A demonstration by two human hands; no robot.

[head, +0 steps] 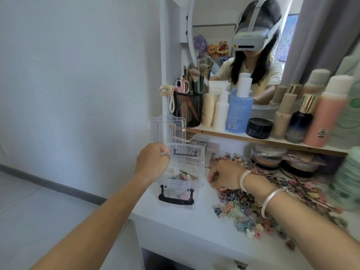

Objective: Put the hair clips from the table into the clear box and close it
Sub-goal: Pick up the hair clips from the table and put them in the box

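The left hand curls its fingers over the left rim of the clear, hard plastic box, gripping it. The box stands on the smooth white table with its ribbed hinged lid upright and a curved black handle on the front. A few small hair clips lie inside. Just right of it, the right hand dips bent fingers into the heap of pastel claw-shaped hair clips. I cannot tell whether they pinch one. A silver bangle circles that wrist.
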